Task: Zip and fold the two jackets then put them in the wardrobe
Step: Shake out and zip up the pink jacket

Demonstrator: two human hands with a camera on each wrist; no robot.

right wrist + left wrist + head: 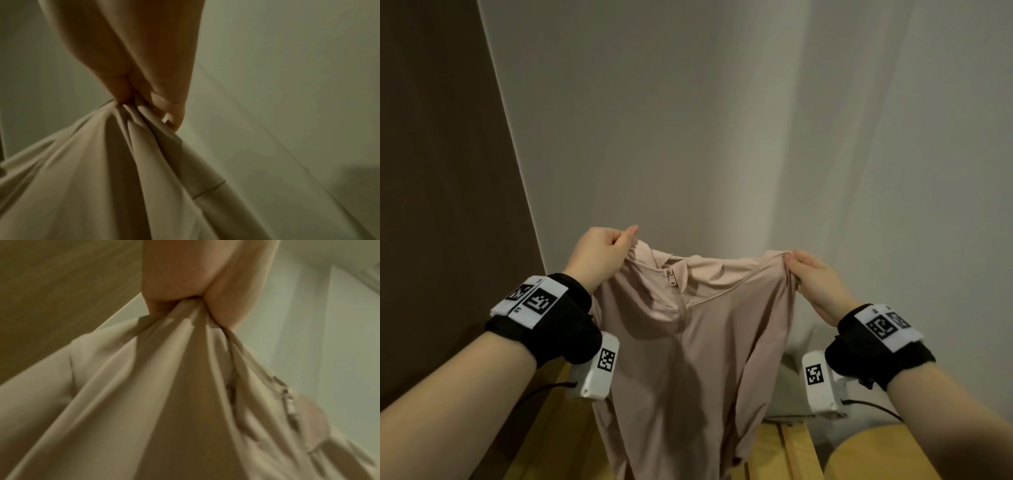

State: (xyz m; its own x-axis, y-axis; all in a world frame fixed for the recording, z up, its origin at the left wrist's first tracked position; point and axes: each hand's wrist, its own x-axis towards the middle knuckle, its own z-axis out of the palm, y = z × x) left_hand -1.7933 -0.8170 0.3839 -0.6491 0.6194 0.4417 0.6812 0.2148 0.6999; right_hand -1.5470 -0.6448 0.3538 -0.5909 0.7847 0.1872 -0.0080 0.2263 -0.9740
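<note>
Fingers (168, 288) of left hand (599, 255) and right hand (815, 279): curled, pinching shoulders of pink zip jacket (688, 359); zipper pull (672, 278) near collar; jacket hanging above wooden slats (774, 452).

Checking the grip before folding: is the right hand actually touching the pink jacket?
Touching. The right wrist view shows the right hand pinching bunched fabric of the pink jacket between its fingers; the head view shows the same pinch at the shoulder.
</note>
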